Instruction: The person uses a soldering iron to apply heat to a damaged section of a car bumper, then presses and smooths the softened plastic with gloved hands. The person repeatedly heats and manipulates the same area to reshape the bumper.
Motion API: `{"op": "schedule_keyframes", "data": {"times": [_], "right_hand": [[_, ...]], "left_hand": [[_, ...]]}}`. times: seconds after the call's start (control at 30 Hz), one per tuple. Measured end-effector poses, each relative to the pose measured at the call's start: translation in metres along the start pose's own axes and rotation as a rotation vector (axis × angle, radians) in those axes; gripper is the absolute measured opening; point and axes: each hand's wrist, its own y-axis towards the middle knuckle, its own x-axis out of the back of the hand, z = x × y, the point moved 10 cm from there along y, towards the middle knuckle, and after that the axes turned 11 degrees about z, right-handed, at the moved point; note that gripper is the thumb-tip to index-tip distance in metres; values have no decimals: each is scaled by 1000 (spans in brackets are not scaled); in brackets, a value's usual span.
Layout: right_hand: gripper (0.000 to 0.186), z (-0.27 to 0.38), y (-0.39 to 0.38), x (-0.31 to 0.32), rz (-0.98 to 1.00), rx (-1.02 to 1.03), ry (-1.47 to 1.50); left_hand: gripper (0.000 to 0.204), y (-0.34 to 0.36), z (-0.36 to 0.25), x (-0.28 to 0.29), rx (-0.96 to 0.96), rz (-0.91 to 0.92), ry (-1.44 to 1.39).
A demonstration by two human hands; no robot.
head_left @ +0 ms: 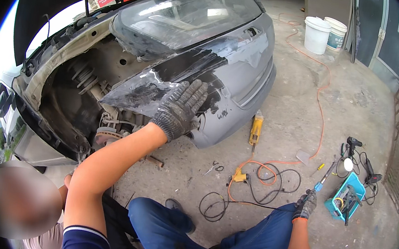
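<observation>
My left hand [179, 111], in a dark worn work glove, lies with its fingers stretched out against the grey car bumper [243, 83]. Black smears and scraped patches mark the bumper around it. Beside the hand gapes the wheel arch, with a coil spring [85, 78] and a brake disc [108, 136] exposed. At the right, low over the floor, my gloved right hand [305, 205] is closed round the handle of a corded hot iron [323, 179] with a blue collar and a long metal shaft. The tip points away from me, towards the blue tool basket.
A blue basket [345, 196] of tools stands right, beside a black corded tool [354, 142] and a white cup [348, 164]. An orange cord [324, 109] and black cables cross the concrete. A yellow tool [256, 129] lies by the bumper. Another person [43, 239] is close at my left.
</observation>
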Motion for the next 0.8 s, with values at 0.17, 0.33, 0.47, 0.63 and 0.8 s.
{"op": "schedule_keyframes", "data": {"times": [0.17,0.33,0.47,0.63,0.8], "right_hand": [[27,-16,9,3,37,-51,88],[30,-11,4,4,22,-52,89],[33,-16,8,1,65,-68,107],[36,-21,18,16,48,-88,106],[38,-24,21,29,32,-113,149]], "left_hand": [[82,19,46,40,105,-118,37],[85,74,37,54,113,-182,40],[84,110,25,49,105,-80,69],[81,110,25,49,105,-74,50],[83,55,46,54,149,-197,-28]]}}
